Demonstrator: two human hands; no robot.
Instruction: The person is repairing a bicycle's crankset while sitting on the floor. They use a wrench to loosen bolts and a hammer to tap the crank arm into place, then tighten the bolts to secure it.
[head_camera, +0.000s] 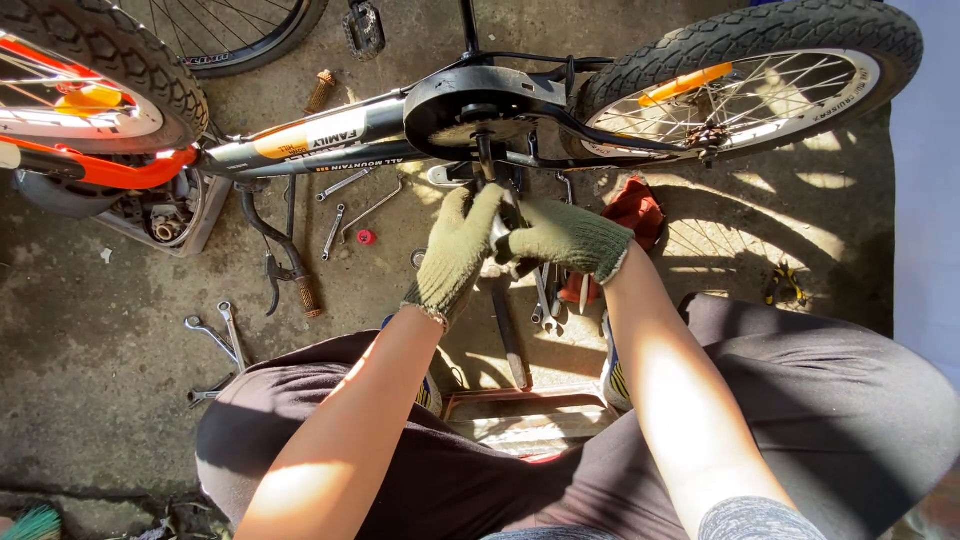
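A metal tool (500, 232) sits between both gloved hands, just below the bicycle's black chain guard (480, 105). The left hand (455, 255) is closed around it from one side; the right hand (560, 240) is clenched on it from the other. Wrenches (222, 338) lie on the concrete floor (90, 330) well left of the hands; a red rag (635, 210) lies just right.

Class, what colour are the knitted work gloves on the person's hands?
Olive green, seen in the head view: left hand and right hand in knitted gloves.
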